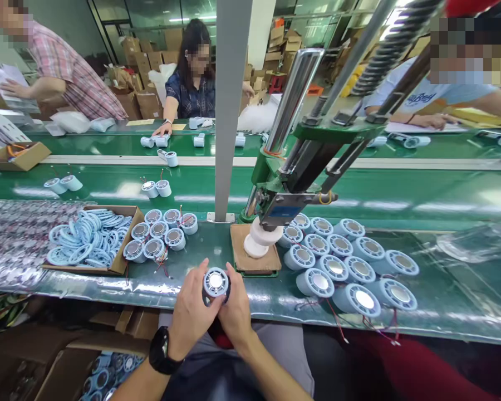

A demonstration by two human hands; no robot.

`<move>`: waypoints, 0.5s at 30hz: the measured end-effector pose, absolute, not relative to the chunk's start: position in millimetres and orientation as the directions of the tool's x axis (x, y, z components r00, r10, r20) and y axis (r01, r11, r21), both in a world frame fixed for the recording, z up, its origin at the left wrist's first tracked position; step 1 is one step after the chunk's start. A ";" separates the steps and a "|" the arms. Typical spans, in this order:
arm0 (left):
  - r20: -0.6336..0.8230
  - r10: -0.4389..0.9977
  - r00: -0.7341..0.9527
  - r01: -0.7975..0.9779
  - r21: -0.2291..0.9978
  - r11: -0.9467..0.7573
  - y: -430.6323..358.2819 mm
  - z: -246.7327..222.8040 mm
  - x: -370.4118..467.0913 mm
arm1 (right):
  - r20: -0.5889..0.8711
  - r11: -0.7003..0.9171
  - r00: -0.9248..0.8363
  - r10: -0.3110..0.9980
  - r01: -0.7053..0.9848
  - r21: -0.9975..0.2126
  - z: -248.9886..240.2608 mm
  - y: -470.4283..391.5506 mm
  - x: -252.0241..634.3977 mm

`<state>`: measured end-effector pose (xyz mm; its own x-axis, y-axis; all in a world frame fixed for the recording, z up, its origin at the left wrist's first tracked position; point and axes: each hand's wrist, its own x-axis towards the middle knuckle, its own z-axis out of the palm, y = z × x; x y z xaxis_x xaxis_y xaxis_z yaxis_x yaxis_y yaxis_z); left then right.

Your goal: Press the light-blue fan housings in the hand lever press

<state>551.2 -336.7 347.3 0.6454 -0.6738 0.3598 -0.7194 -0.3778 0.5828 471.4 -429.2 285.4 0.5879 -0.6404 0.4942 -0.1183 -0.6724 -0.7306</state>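
Both my hands hold a light-blue round housing (216, 282) with a silver disc in its face, just over the front edge of the bench. My left hand (191, 305), with a black watch on the wrist, wraps its left side, the thumb lying across the front. My right hand (236, 306) closes on its right side. Behind it, a hand press (281, 206) has a round white pressing head (264, 233) above a white round seat (256, 247) on a brown pad. A small gap or contact between head and seat cannot be made out.
Similar housings (334, 268) with thin wires crowd right of the press; several more (159, 229) stand left. A cardboard tray (127, 245) holds light-blue rings. Beyond runs a green conveyor (183, 178) carrying parts, with people across it. A grey post (229, 111) rises ahead. An open box of parts (108, 379) sits below left.
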 end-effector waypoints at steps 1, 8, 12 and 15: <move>0.356 -0.678 0.643 -0.721 0.580 -0.379 -337.9 348.3 551.2 | 0.500 -0.679 0.587 -0.636 -0.119 -0.724 285.3 -429.4 471.3; 0.347 -0.671 0.655 -0.698 0.618 -0.362 -343.5 347.7 550.2 | 0.490 -0.669 0.584 -0.647 -0.127 -0.732 286.1 -429.0 471.3; 0.363 -0.656 0.661 -0.698 0.619 -0.360 -342.1 343.3 548.4 | 0.490 -0.660 0.574 -0.656 -0.120 -0.742 283.5 -429.2 471.1; 0.345 -0.664 0.664 -0.684 0.638 -0.353 -341.0 343.9 548.6 | 0.503 -0.664 0.559 -0.659 -0.119 -0.738 284.1 -430.0 471.2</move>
<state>548.6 -341.0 343.9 0.6639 -0.6636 0.3448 -0.6844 -0.3532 0.6379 471.2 -430.0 284.1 0.5587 -0.6594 0.5031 -0.1191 -0.6641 -0.7381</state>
